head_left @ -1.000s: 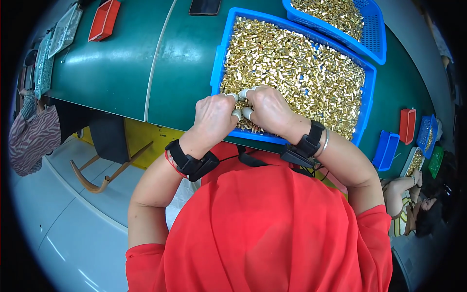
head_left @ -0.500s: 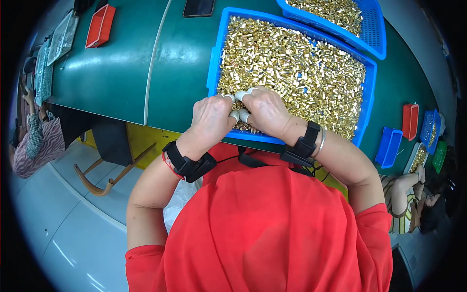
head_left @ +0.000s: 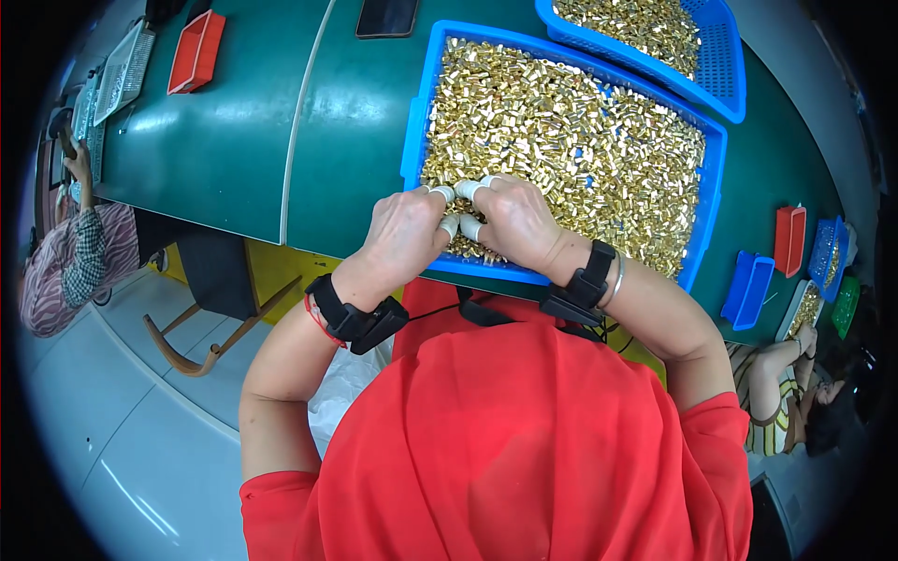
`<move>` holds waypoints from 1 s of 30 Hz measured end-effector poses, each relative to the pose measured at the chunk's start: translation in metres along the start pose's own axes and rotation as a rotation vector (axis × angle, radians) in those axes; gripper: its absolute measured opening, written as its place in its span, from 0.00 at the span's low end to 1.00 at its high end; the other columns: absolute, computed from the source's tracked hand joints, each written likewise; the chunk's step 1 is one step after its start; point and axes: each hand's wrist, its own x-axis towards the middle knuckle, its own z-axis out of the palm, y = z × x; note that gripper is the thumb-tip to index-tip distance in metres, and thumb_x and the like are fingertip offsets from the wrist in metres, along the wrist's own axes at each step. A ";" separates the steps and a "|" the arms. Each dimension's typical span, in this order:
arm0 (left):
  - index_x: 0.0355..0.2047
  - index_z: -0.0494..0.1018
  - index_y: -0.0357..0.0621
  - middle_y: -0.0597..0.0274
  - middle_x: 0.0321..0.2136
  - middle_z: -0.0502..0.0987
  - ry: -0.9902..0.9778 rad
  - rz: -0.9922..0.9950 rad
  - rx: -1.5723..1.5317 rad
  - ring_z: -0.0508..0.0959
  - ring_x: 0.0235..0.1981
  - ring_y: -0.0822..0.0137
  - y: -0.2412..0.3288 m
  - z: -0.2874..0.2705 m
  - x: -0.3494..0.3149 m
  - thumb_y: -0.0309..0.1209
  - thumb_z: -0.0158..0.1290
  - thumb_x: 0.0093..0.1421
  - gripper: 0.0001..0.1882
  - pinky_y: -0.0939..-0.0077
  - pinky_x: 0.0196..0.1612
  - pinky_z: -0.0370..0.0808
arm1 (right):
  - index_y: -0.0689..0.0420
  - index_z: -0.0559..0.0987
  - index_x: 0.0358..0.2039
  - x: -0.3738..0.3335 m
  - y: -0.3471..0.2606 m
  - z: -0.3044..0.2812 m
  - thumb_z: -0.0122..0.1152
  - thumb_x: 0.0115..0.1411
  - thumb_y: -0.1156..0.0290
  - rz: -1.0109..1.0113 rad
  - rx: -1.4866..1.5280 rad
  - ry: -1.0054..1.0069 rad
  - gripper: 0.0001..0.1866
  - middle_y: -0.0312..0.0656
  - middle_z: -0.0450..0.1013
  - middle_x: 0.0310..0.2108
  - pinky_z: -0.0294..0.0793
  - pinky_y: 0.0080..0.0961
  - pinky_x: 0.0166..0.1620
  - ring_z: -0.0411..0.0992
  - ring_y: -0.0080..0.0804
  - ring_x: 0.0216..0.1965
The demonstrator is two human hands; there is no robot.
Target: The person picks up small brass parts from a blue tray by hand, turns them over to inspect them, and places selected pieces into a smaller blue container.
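A large blue tray (head_left: pixel 718 187) lies on the green table, filled with many small brass-coloured metal pieces (head_left: pixel 552 131), short and tube-like. Over its near left corner my two hands come together, white finger cots on the thumbs and fingertips. My left hand (head_left: pixel 400 229) is closed, with thumb and fingers bent toward the pieces. Close beside it, my right hand (head_left: pixel 516 224) is closed in a similar pinch, its fingertips almost meeting the left ones. Whatever sits between the fingertips is too small and too covered to make out.
Behind the tray stands a blue perforated basket (head_left: pixel 725 56) of similar pieces. A dark phone (head_left: pixel 386 17) and a red bin (head_left: pixel 196 51) lie farther left. At right are another red bin (head_left: pixel 789 241) and a blue bin (head_left: pixel 746 290). People sit at both sides; a chair (head_left: pixel 215 280) stands left.
My hands stay at the same corner of the tray, with only slight shifts of the fingers. At far left, another person's forearm and hand have risen toward the table.
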 end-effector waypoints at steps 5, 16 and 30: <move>0.21 0.68 0.33 0.46 0.21 0.72 0.012 0.001 -0.096 0.74 0.25 0.45 0.003 -0.010 0.001 0.22 0.53 0.46 0.05 0.57 0.28 0.71 | 0.59 0.76 0.30 0.000 -0.003 -0.009 0.64 0.44 0.69 0.098 0.088 -0.002 0.12 0.46 0.71 0.20 0.71 0.39 0.29 0.71 0.45 0.25; 0.44 0.68 0.30 0.56 0.26 0.77 -0.043 -0.274 -0.971 0.78 0.30 0.71 0.029 -0.015 0.020 0.22 0.49 0.58 0.13 0.77 0.29 0.74 | 0.57 0.78 0.37 -0.007 -0.009 -0.056 0.66 0.45 0.69 0.129 0.029 0.215 0.16 0.44 0.70 0.17 0.70 0.34 0.25 0.71 0.40 0.21; 0.42 0.67 0.39 0.61 0.35 0.73 -0.067 -0.429 -1.635 0.75 0.33 0.70 0.065 0.004 0.085 0.33 0.43 0.64 0.11 0.74 0.32 0.74 | 0.59 0.78 0.34 -0.007 0.015 -0.107 0.66 0.45 0.71 0.112 -0.047 0.334 0.14 0.47 0.70 0.19 0.71 0.37 0.27 0.71 0.44 0.23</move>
